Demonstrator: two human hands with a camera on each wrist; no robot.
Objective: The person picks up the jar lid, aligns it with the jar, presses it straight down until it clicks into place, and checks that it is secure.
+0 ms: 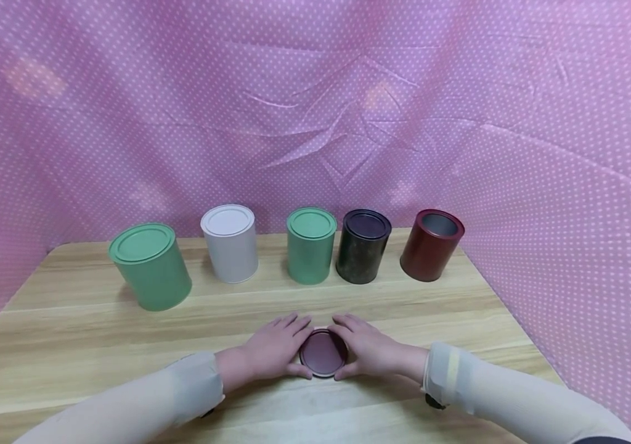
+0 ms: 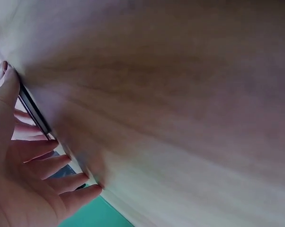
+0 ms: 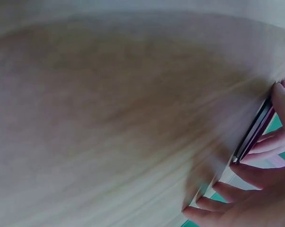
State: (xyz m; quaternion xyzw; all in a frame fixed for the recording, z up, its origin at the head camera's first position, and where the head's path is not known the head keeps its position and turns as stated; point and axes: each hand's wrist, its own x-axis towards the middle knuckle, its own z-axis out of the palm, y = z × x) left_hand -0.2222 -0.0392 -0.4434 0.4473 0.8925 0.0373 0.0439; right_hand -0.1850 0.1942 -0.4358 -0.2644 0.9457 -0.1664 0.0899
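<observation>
A round dark red lid (image 1: 323,353) lies flat on the wooden table, close to the person. My left hand (image 1: 278,347) holds its left edge, thumb on the near side and index finger on the far side. From the right, my right hand (image 1: 370,347) grips the rim the same way. In the left wrist view, the lid's thin edge (image 2: 34,111) shows between thumb and index finger, the other fingers spread with their tips at the tabletop. The right wrist view has the lid's edge (image 3: 254,130) between that hand's thumb and index finger.
Along the back stand a green can (image 1: 151,268), a white can (image 1: 231,245), another green can (image 1: 311,246), a black can (image 1: 363,246) and a dark red can (image 1: 431,246) with an open top. Pink dotted cloth (image 1: 315,111) surrounds the table (image 1: 99,345) at back and sides.
</observation>
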